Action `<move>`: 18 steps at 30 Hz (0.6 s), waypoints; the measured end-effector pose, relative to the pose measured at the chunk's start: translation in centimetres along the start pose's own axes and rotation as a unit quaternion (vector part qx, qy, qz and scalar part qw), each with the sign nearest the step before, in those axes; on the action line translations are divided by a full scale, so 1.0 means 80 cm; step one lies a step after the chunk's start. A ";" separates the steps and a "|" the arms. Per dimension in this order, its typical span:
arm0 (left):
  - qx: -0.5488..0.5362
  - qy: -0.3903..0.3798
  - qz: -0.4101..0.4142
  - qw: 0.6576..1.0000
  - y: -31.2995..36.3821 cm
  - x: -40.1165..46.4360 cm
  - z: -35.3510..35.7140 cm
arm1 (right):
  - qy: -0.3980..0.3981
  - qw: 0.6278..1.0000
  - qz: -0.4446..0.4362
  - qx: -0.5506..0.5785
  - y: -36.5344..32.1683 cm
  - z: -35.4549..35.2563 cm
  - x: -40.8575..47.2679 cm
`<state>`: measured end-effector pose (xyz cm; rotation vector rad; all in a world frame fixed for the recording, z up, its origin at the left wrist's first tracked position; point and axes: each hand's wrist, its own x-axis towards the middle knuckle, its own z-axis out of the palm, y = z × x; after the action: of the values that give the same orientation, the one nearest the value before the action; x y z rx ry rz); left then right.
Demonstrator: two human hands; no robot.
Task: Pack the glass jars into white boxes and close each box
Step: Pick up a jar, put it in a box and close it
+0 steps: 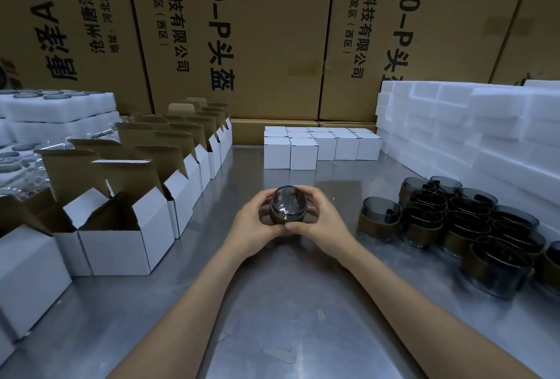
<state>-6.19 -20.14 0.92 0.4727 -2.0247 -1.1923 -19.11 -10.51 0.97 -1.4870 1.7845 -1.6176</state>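
We've got one jar (288, 205) cupped btwn both hands over the middle of the steel table (291, 303). Left hand (254, 223) wraps the jar's left side, right hand (321, 221) wraps the right, fingers of both curled round it, fingertips nearly meeting underneath toward us. So both are clamped on the same jar, neither is free.

Jar is tipped: its mouth faces up and toward the camera, so its axis runs roughly away from us and down, not upright. We can't tell whether its base touches the table or hangs just above.

The relation that matters: the open boxes (121, 227) stand in a row to the left of the grip, brown flaps up, mouths facing up. The nearest one w/ a clear opening is left and a bit toward us from the jar. Left hand is the nearer one to that row.

So, as we judge it, next move needs the jar carried leftward and turned upright to match the box mouth before it goes down.

Other stuff: more jars (454, 221) crowd the right side, well apart from the grip; closed boxes (315, 145) sit at the back centre; foam blocks (472, 130) stacked at the right rear.
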 end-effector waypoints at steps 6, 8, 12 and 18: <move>-0.121 -0.029 -0.057 0.991 0.015 -0.003 -0.005 | 0.081 0.980 0.104 0.152 -0.010 0.002 0.000; -0.130 -0.045 -0.067 0.988 0.017 -0.003 -0.007 | 0.081 0.977 0.141 0.140 -0.015 -0.001 0.003; -0.130 -0.028 -0.090 0.987 0.014 -0.001 -0.008 | 0.049 0.976 0.184 0.106 -0.018 -0.003 0.007; -0.145 0.004 -0.150 0.978 0.004 0.007 -0.010 | 0.004 0.980 0.180 0.089 -0.016 -0.003 0.005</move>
<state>-5.97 -20.81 1.70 0.6501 -1.7722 -1.6366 -18.84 -10.53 2.30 -1.0116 1.7386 -1.5486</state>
